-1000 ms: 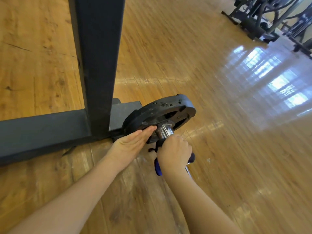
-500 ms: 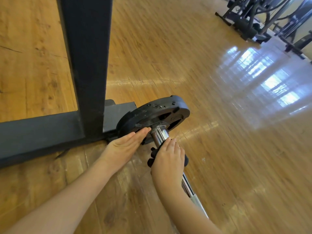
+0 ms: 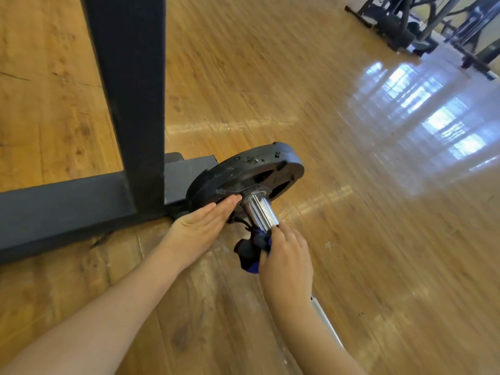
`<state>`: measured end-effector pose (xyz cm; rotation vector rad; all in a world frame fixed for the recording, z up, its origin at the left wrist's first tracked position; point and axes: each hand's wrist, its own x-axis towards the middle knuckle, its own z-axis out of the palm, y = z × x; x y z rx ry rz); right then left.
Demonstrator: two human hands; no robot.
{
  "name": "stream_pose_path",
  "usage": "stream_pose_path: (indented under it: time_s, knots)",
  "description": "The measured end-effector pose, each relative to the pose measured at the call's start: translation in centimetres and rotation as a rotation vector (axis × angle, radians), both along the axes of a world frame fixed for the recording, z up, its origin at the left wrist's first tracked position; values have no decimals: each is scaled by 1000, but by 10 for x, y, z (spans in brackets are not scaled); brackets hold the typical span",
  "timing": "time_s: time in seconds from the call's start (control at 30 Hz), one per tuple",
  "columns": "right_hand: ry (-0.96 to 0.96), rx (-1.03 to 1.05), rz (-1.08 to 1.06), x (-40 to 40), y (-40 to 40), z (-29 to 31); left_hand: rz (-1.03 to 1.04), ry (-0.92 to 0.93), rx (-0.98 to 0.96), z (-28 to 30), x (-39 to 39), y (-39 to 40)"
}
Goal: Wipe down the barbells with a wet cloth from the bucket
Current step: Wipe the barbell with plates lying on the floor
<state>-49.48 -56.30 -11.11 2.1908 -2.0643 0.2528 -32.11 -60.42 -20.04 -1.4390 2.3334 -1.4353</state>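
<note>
A barbell lies on the wooden floor, its chrome sleeve (image 3: 261, 212) running into a black weight plate (image 3: 249, 171) that stands on edge. My left hand (image 3: 200, 226) presses flat against the plate's face with straight fingers. My right hand (image 3: 284, 255) grips a dark blue cloth (image 3: 249, 250) wrapped round the bar just behind the sleeve. The thinner shaft (image 3: 324, 320) shows again below my right forearm. No bucket is in view.
A black steel rack upright (image 3: 130, 98) and its base beam (image 3: 62, 207) stand close to the left of the plate. Exercise machines (image 3: 400, 25) sit far off at the top right. Glossy wooden floor (image 3: 351, 185) spreads to the right.
My right hand has slid the cloth back along the sleeve toward me, baring more chrome. My left hand stays flat on the plate.
</note>
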Motion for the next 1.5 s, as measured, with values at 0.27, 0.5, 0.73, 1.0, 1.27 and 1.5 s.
stream_pose_path:
  time_s: [0.27,0.5,0.73,1.0,1.27,1.5]
  knots:
    - [-275,255,-277,-30,17,-7,-44,-3,19,2,-1,-3]
    - [-186,114,-162,-44,51,-7,-49,39,72,4,-4,0]
    - [-79,304,-250,-30,27,9,1,10,48,9,-5,-1]
    - [-134,172,-146,-44,48,0,-12,-8,23,-1,-6,-1]
    - [-361,138,-289,0,-3,8,-4,23,91,0,-10,1]
    - [-448,15,-203,-19,-34,41,-112,244,151,12,-15,-1]
